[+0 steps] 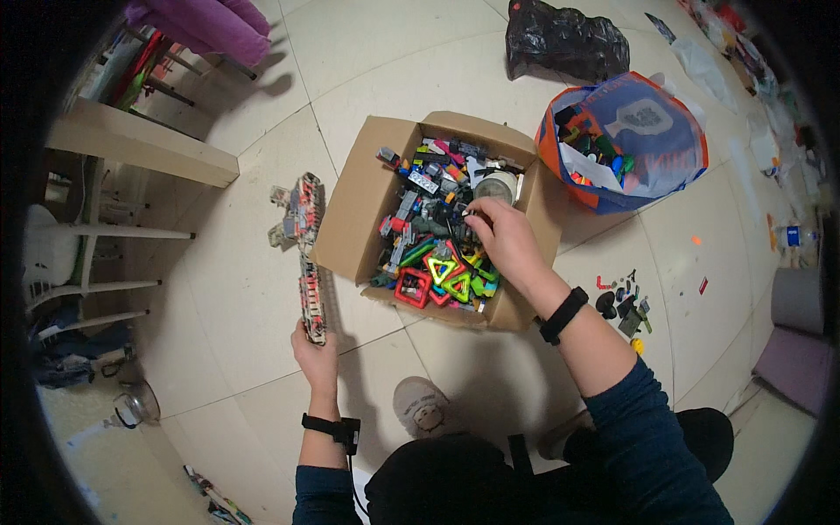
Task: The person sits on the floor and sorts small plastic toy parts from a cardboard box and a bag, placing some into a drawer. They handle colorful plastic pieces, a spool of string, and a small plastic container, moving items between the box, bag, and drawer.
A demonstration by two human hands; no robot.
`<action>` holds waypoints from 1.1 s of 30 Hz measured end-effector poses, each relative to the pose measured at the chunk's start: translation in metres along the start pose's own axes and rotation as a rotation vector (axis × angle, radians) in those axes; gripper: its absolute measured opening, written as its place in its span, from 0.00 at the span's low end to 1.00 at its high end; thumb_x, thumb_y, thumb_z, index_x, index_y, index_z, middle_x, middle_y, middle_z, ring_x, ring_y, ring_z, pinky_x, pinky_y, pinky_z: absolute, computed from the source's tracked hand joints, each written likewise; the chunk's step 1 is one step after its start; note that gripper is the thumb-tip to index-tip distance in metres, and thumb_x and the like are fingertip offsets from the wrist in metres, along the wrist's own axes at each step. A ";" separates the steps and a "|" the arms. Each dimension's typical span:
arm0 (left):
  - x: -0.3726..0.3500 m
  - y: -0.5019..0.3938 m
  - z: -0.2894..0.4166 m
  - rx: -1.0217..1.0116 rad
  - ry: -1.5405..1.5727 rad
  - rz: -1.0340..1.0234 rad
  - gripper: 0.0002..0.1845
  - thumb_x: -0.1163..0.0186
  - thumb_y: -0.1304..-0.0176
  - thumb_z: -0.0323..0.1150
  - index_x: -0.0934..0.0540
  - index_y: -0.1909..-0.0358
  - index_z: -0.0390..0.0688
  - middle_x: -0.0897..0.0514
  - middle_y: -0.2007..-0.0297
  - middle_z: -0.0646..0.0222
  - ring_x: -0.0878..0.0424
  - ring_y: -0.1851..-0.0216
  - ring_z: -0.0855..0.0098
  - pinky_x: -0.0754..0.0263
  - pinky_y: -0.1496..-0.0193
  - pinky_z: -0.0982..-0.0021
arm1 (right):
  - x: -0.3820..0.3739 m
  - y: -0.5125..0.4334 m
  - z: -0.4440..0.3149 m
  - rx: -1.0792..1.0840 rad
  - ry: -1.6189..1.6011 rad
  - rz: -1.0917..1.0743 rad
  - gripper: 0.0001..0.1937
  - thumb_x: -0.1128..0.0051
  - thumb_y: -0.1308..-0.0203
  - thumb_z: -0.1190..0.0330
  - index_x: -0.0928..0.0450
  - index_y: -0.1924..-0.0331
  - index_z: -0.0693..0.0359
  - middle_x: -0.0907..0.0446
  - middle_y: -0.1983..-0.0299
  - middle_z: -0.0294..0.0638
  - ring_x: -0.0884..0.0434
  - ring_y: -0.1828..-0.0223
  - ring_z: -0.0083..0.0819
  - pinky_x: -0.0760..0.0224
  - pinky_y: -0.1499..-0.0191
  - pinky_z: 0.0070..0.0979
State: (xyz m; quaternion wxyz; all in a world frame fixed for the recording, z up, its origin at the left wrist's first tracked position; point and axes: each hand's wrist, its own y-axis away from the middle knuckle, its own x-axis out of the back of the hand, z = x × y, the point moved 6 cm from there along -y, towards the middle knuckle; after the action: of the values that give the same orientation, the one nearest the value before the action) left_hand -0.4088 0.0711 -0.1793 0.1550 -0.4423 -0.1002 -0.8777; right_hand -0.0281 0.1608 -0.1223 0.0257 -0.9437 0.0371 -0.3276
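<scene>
My left hand point(316, 354) grips the lower end of a long toy gun built of patterned bricks point(308, 262), held to the left of a cardboard box point(348, 197). My right hand point(502, 233) is over the box's right side, its thumb and forefinger pinched on a small dark piece point(466, 213). The box is filled with mixed building bricks point(423, 182). Magnetic frame tiles, among them a red square point(413, 287) and a yellow-green triangle point(441, 268), lie at its near end. A round clear-lidded container point(495, 188) sits just beyond my right fingers.
An orange and blue bag point(581, 190) of toys stands right of the box, with a black plastic bag point(567, 46) behind. Loose small parts point(630, 315) lie on the tiles at right. Stool legs point(131, 231) and a wooden beam point(144, 146) are at left.
</scene>
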 end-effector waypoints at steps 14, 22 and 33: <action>-0.008 0.023 0.073 -0.320 -0.044 -0.013 0.34 0.41 0.45 0.24 0.40 0.35 0.35 0.37 0.40 0.47 0.38 0.37 0.50 0.41 0.35 0.58 | 0.102 0.044 -0.015 -0.253 -1.168 0.309 0.08 0.54 0.31 0.70 0.29 0.54 0.66 0.19 0.61 0.50 0.18 0.63 0.31 0.22 0.59 0.23; -0.033 0.021 0.197 -0.688 0.002 -0.228 0.32 0.38 0.45 0.27 0.33 0.36 0.42 0.33 0.39 0.53 0.34 0.38 0.53 0.38 0.37 0.59 | 0.175 0.045 -0.009 -0.184 -1.272 0.586 0.09 0.52 0.32 0.71 0.30 0.55 0.68 0.21 0.57 0.52 0.19 0.57 0.34 0.22 0.52 0.25; -0.067 0.006 0.181 -0.544 0.073 -0.235 0.28 0.36 0.47 0.25 0.28 0.42 0.39 0.25 0.50 0.54 0.27 0.48 0.55 0.33 0.44 0.61 | 0.217 0.037 0.002 -0.011 -1.345 0.639 0.09 0.54 0.32 0.74 0.30 0.53 0.69 0.22 0.54 0.50 0.21 0.52 0.33 0.23 0.48 0.24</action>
State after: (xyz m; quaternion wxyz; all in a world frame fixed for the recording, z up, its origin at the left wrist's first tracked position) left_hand -0.2347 0.1347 -0.1264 -0.0682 -0.4210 0.0939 -0.8996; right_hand 0.1408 0.1048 0.0071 0.1321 -0.8839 0.2876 0.3443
